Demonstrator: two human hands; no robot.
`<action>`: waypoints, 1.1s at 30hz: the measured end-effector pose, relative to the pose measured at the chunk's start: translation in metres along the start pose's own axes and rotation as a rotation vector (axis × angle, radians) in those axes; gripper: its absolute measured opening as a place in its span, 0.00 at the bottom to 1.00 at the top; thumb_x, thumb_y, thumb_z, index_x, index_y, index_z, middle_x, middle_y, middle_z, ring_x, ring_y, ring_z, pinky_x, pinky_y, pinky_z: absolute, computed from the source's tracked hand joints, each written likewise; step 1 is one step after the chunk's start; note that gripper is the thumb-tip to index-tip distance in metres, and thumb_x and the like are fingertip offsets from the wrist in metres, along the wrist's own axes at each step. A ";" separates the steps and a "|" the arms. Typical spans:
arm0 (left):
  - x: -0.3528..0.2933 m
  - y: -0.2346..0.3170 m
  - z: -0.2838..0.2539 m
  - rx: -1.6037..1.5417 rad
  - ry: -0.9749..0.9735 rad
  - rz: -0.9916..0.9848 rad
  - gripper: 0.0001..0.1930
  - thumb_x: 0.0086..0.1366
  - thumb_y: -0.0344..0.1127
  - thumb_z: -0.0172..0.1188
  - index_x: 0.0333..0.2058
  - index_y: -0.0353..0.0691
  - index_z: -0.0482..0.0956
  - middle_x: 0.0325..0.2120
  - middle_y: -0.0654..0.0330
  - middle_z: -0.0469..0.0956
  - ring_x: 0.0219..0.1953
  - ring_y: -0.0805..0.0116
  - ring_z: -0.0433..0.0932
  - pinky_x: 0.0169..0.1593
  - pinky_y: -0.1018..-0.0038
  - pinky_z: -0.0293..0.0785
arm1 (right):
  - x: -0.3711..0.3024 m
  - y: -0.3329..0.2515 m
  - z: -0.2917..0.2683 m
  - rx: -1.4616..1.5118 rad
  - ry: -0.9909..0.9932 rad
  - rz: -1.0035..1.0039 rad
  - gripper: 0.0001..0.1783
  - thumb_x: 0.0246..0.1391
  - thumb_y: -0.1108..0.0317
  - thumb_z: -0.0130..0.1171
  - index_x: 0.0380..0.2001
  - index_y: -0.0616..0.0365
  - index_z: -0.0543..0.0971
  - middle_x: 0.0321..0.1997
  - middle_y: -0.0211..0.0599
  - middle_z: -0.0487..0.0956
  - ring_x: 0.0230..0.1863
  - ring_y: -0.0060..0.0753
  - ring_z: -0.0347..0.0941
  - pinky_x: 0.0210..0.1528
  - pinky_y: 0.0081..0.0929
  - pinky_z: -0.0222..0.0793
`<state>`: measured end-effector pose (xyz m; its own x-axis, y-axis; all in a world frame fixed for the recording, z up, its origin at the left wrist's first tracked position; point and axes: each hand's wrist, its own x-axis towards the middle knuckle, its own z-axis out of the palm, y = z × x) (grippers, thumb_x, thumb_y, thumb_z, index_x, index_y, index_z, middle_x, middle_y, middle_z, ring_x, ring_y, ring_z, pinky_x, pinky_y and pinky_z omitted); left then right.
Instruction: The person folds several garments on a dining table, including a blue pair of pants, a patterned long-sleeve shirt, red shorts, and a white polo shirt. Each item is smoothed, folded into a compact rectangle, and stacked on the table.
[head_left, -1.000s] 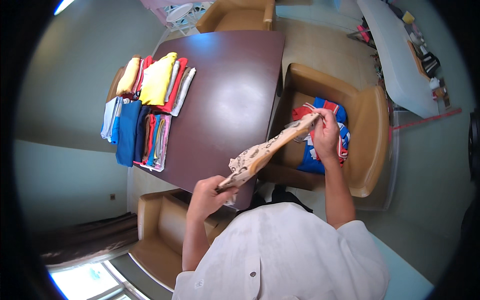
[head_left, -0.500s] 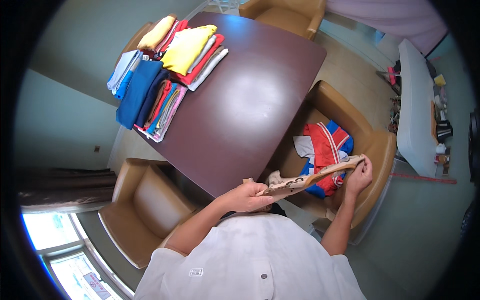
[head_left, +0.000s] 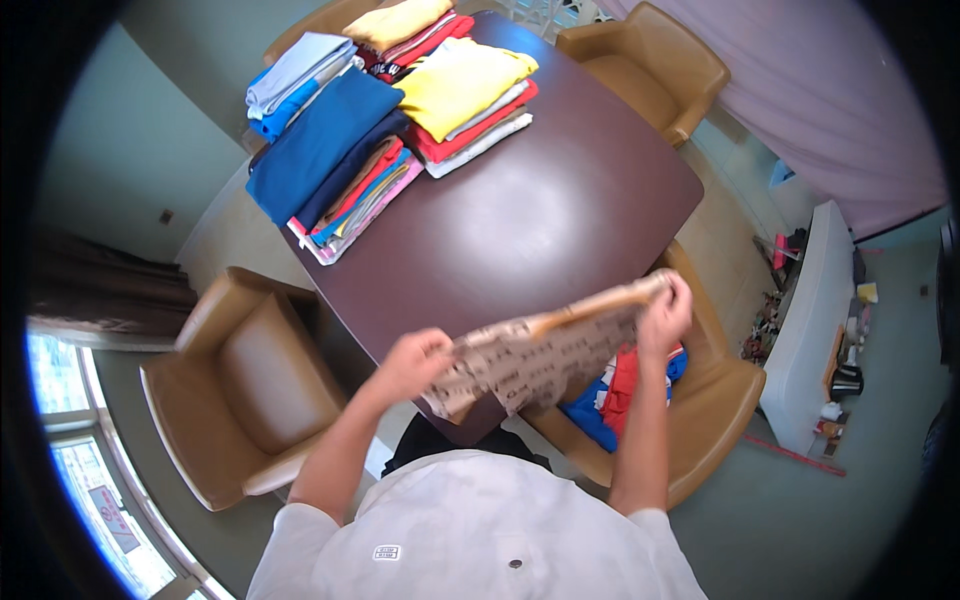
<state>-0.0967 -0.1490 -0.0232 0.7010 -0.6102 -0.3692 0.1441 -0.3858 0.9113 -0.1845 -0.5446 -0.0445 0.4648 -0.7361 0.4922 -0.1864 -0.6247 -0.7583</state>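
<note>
The left hand has its grip clamped on the left end of a beige, black-patterned fabric garment; the right hand has its grip clamped on the garment's upper right corner. The garment is suspended between both hands, its lower edge hanging loose, and in view overlaps the near end of a glossy, dark brown bench. A tan, leather-look armchair stands at the right of the bench; its seat carries a loose heap of red, blue and white clothes near the right hand. Folded clothes are stacked at the far left of the bench: a bright yellow folded cloth tops one stack, a dark blue folded cloth another, and a light blue folded cloth lies beside the latter.
</note>
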 end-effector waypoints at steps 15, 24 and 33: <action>0.025 -0.119 -0.066 0.320 0.359 -0.380 0.18 0.62 0.44 0.66 0.43 0.36 0.81 0.38 0.50 0.85 0.45 0.49 0.83 0.51 0.61 0.78 | -0.194 -0.057 0.106 -0.347 -0.882 -0.204 0.39 0.59 0.63 0.63 0.69 0.68 0.62 0.72 0.69 0.59 0.73 0.71 0.56 0.72 0.59 0.54; 0.049 -0.092 -0.010 0.622 0.391 0.343 0.27 0.59 0.40 0.69 0.56 0.37 0.76 0.57 0.48 0.75 0.64 0.43 0.69 0.66 0.50 0.64 | -0.205 -0.033 0.046 -0.562 -0.894 -0.119 0.38 0.62 0.57 0.60 0.70 0.62 0.63 0.75 0.63 0.58 0.76 0.66 0.52 0.74 0.61 0.48; 0.138 -0.102 0.041 0.974 0.150 0.266 0.39 0.71 0.61 0.51 0.75 0.50 0.58 0.78 0.53 0.47 0.79 0.44 0.40 0.75 0.34 0.29 | -0.202 -0.045 0.079 -0.631 -0.923 -0.134 0.39 0.60 0.53 0.62 0.70 0.57 0.66 0.74 0.58 0.62 0.74 0.69 0.55 0.69 0.69 0.54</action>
<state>-0.0434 -0.2220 -0.1743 0.7175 -0.6908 -0.0887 -0.6129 -0.6867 0.3909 -0.2013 -0.3473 -0.1439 0.9275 -0.3422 -0.1502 -0.3701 -0.8969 -0.2421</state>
